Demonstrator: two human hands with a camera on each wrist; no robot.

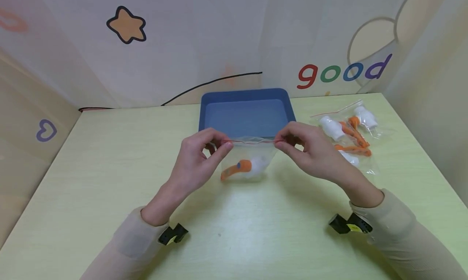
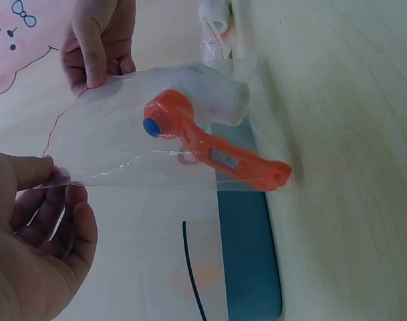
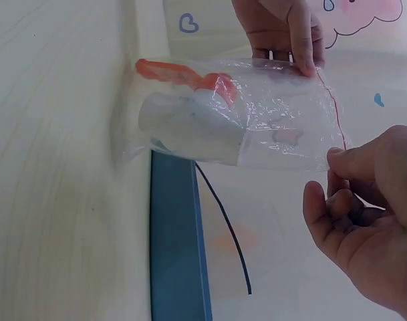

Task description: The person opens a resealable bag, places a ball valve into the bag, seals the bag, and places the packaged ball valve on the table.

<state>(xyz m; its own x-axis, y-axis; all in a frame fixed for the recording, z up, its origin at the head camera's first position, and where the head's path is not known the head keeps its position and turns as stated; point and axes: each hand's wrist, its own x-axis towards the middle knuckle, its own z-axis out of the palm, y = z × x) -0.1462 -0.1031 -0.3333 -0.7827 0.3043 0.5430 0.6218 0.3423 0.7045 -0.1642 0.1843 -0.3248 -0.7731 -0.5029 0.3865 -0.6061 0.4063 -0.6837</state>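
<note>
Between both hands a clear zip bag (image 1: pixel 234 150) with a red line along its top edge hangs just above the table. Inside it are an orange handle-shaped piece (image 2: pixel 220 150) with a blue button and a white rounded plastic piece (image 3: pixel 190 127). My left hand (image 1: pixel 199 156) pinches the left top corner between thumb and fingers. At the opposite top corner, my right hand (image 1: pixel 310 150) pinches the red-lined edge in the same way. The bag's lower end is close to the tabletop; I cannot tell whether it touches.
A blue tray (image 1: pixel 248 131) stands behind the bag, against the printed backdrop. Several similar clear bags (image 1: pixel 351 133) with orange and white pieces lie at the right of the pale table (image 1: pixel 120 166).
</note>
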